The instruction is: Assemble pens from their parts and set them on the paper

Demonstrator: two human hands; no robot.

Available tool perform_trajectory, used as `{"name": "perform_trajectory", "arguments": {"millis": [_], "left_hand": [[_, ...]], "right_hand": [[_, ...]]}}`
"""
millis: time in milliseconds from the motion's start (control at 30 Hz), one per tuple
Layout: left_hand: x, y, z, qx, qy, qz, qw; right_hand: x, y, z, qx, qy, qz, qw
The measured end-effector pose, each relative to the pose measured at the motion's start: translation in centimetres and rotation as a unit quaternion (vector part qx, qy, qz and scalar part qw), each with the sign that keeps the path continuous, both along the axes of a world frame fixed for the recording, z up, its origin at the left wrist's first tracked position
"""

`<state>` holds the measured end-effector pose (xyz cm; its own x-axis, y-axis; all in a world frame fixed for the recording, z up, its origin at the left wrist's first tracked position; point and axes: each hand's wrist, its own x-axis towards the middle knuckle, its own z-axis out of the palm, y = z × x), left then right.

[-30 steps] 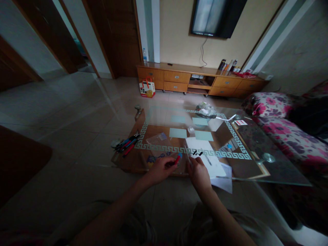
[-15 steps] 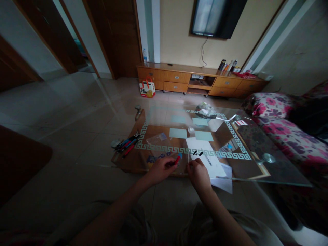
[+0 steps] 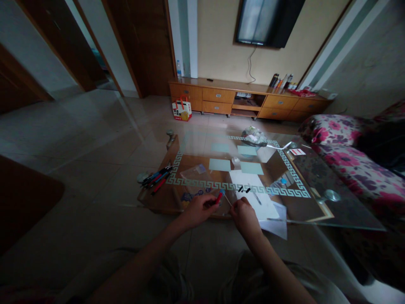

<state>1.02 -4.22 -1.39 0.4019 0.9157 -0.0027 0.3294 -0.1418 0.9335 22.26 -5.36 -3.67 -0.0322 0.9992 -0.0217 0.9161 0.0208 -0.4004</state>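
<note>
While both hands meet at the near edge of the glass surface (image 3: 316,177), the left hand (image 3: 198,210) pinches a red pen barrel (image 3: 218,197) — steadied so the thin refill (image 3: 226,198), pinched in the right hand (image 3: 245,216), lines up with its tip. Dim light blurs the fingers; black caps (image 3: 243,189) lie just beyond them.

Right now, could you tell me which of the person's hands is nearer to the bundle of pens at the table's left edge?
Left. The left hand is just right of the pens; the right hand is farther right, by the white paper.
</note>
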Motion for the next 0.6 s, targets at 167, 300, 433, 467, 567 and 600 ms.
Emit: {"name": "perform_trajectory", "arguments": {"millis": [167,300,433,467,567,600], "left_hand": [[0.16,0.09,0.00,-0.004,-0.002,0.005,1.000],[0.15,0.09,-0.19,0.000,-0.009,0.004,1.000],[0.06,0.10,-0.32,0.001,-0.008,0.003,1.000],[0.05,0.12,-0.34,0.001,-0.008,0.003,1.000],[0.02,0.16,-0.37,0.002,-0.007,0.006,1.000],[0.00,0.17,-0.40,0.001,-0.006,0.005,1.000]], "right_hand": [[-0.14,0.00,0.01,-0.010,-0.047,0.011,0.999],[-0.18,-0.11,0.08,-0.013,-0.059,0.007,0.998],[-0.18,-0.24,0.18,-0.011,-0.049,-0.001,0.999],[-0.20,-0.25,0.21,-0.005,-0.040,-0.005,0.999],[-0.42,-0.20,0.43,0.026,0.010,-0.019,0.999],[-0.53,-0.17,0.56,0.037,0.038,-0.023,0.998]]}}
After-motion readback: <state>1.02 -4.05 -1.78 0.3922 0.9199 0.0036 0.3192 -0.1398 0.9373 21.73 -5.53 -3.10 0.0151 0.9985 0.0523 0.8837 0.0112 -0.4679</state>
